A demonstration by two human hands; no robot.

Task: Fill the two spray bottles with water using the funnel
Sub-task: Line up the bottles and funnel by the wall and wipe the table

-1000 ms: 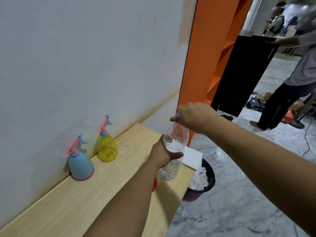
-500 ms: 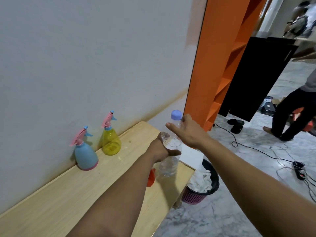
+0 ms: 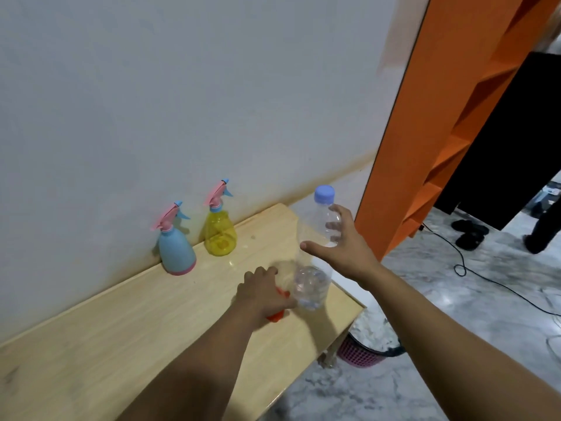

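Observation:
A blue spray bottle [image 3: 177, 253] and a yellow spray bottle [image 3: 220, 233], both with pink triggers, stand upright against the wall on the wooden table [image 3: 121, 329]. A clear water bottle [image 3: 312, 287] with a blue cap stands near the table's right end, with a little water at the bottom. My right hand [image 3: 346, 250] wraps its upper part, thumb in front and fingers behind. My left hand [image 3: 262, 294], blurred, curls over the orange funnel [image 3: 275, 318] just left of the bottle's base; most of the funnel is hidden.
A pink and black waste basket [image 3: 364, 355] sits on the marble floor below the table's right end. An orange shelf unit [image 3: 425, 147] and a black cabinet [image 3: 501, 147] rise to the right. A cable [image 3: 485, 284] trails over the floor, and a person's legs show at far right.
My left hand let go of the water bottle and dropped onto the orange funnel. My right hand left the cap and closed round the bottle's upper body. The view tilted down.

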